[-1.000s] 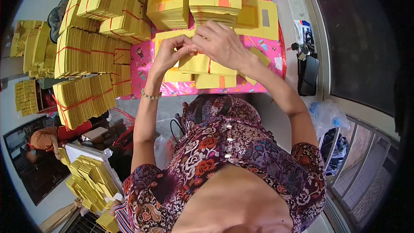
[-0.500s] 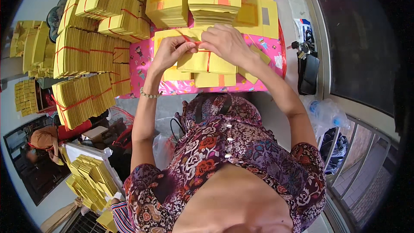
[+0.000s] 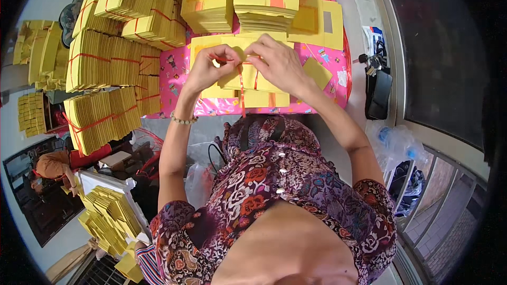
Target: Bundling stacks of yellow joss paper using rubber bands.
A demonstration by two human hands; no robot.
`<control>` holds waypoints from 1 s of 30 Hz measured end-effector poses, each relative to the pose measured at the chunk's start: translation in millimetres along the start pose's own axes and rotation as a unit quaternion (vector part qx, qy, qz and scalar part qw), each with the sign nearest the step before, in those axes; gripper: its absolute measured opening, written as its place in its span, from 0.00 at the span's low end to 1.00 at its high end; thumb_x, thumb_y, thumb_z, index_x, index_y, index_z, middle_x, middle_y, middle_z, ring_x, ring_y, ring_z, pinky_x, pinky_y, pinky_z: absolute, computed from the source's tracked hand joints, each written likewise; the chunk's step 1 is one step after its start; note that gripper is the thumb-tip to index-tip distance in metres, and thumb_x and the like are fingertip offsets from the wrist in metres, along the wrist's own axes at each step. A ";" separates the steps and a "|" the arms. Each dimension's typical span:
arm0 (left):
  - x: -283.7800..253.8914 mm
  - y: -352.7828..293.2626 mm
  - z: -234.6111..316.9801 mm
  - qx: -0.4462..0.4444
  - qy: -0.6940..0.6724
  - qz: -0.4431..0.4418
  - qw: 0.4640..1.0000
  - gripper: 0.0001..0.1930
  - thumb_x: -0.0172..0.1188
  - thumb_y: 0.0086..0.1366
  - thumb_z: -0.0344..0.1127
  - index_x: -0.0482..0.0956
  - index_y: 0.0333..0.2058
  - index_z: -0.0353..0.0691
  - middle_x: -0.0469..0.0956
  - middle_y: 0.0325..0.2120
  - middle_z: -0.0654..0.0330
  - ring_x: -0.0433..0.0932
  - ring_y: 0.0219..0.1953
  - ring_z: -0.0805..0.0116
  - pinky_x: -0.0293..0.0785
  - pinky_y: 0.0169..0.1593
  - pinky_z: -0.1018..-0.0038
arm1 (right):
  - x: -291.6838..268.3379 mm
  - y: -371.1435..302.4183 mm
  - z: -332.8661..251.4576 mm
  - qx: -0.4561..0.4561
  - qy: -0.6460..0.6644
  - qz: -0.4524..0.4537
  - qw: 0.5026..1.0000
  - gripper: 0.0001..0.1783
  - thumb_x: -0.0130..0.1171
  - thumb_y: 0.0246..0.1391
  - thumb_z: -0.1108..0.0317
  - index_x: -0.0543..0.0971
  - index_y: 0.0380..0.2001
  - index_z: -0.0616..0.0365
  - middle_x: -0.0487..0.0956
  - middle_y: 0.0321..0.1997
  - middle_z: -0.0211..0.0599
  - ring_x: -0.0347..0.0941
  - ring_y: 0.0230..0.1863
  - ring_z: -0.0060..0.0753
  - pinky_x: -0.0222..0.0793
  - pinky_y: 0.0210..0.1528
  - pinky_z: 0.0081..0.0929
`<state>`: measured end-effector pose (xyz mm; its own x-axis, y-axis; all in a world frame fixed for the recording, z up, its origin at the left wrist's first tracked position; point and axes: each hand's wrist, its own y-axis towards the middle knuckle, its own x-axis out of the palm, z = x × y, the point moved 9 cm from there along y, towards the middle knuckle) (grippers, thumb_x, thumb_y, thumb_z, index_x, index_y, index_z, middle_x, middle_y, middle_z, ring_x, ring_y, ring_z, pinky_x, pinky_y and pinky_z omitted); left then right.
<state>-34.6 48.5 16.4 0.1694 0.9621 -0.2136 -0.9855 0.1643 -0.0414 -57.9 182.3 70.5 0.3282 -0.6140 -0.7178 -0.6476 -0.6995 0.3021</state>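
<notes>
A bundle of yellow paper sheets (image 3: pixel 270 82) lies in front of me on the pink patterned tabletop, with red ribbon (image 3: pixel 242 87) around it. My left hand (image 3: pixel 208 68) pinches the ribbon at the left of the bundle's top. Facing it, my right hand (image 3: pixel 280 68) has its thumb and fingers closed on the ribbon over the bundle. A loose ribbon end hangs between them toward the table's near edge. Flat yellow sheets (image 3: pixel 216 91) lie under and around the bundle. The knot area is partly hidden by my fingers.
Tied yellow bundles (image 3: pixel 90 63) are piled at the left. Two tall loose stacks (image 3: pixel 266 0) stand behind my hands. Keys (image 3: pixel 376 62) and a black phone-like object (image 3: pixel 381 91) lie at the right, beside the door. Another person (image 3: pixel 55 166) is at the far left, near a table of yellow paper.
My hands have moved slightly apart from each other. A ribbon end now drops down across the bundle's front, where none hung before.
</notes>
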 end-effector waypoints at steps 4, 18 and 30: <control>5.2 -8.1 35.4 0.026 0.118 0.043 0.992 0.06 0.59 0.55 0.22 0.77 0.33 0.37 0.79 0.26 0.64 0.77 0.28 0.79 0.74 0.36 0.80 | 14.4 7.3 13.9 0.046 0.037 -0.028 0.998 0.10 0.62 0.50 0.63 0.77 0.33 0.56 0.73 0.33 0.35 0.74 0.31 0.39 0.69 0.34 0.36; 9.8 -36.7 55.2 0.259 0.280 0.230 0.896 0.11 0.62 0.54 0.21 0.80 0.37 0.39 0.82 0.33 0.59 0.81 0.31 0.65 0.77 0.33 0.73 | 15.2 17.6 26.0 0.062 0.096 -0.029 0.993 0.08 0.58 0.53 0.67 0.81 0.36 0.55 0.77 0.30 0.35 0.76 0.33 0.32 0.71 0.34 0.28; 6.0 -43.7 47.9 0.265 0.242 0.272 0.893 0.10 0.63 0.54 0.20 0.81 0.36 0.36 0.83 0.33 0.57 0.83 0.33 0.67 0.79 0.35 0.77 | 30.6 24.1 32.8 0.073 0.150 -0.115 0.979 0.08 0.58 0.54 0.66 0.82 0.35 0.56 0.76 0.30 0.34 0.76 0.32 0.32 0.70 0.36 0.27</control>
<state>9.2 57.5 63.7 -0.4794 0.7448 -0.4641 -0.7646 -0.0949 0.6375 -86.0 158.6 35.2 0.6494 -0.5420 -0.5334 -0.6177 -0.7851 0.0457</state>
